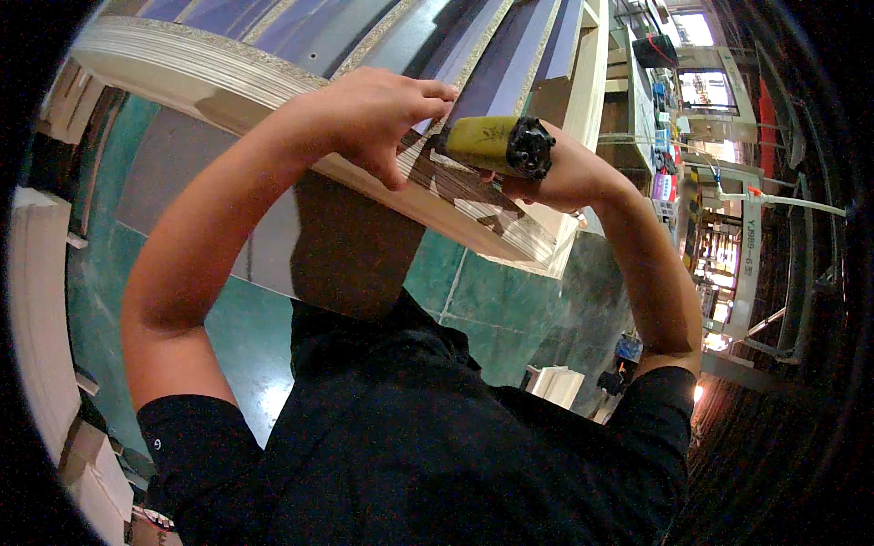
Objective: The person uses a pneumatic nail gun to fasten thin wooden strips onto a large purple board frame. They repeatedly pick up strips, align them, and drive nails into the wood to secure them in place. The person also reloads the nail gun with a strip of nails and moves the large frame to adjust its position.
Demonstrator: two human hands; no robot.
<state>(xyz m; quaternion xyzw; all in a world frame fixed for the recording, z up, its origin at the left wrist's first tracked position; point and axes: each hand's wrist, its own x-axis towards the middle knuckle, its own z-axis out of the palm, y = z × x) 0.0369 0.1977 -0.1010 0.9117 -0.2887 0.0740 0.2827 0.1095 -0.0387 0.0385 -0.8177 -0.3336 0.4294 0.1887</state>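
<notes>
**Yellow-and-black power tool held in the right hand at the edge of a wooden frame**

A rounded tool with a yellow body and a ribbed black end cap point(482, 144) is over the near edge of a thick, pale frame of layered wood point(510, 244), toward its right-hand corner. The right hand point(569, 168) has its grip wrapped around the tool from the right; the handle is mostly hidden behind the body, and whether the tool's nose touches the wood cannot be told from here.

The tool looks rigid, fairly heavy and weighted toward its capped end, so it is best held low on the handle, close under the body. The frame looks stiff and heavy, best steadied along its edge.

The left hand point(378, 114) has its grip spread, fingers reaching toward the tool and thumb pointing down over the frame's edge. Beyond lie long purple-faced strips with speckled chipboard edges point(296, 27), side by side; they look stiff, with smooth, perhaps slippery faces.

Below is a green floor point(496, 300); pale stacked boards point(41, 300) stand at far left.
</notes>
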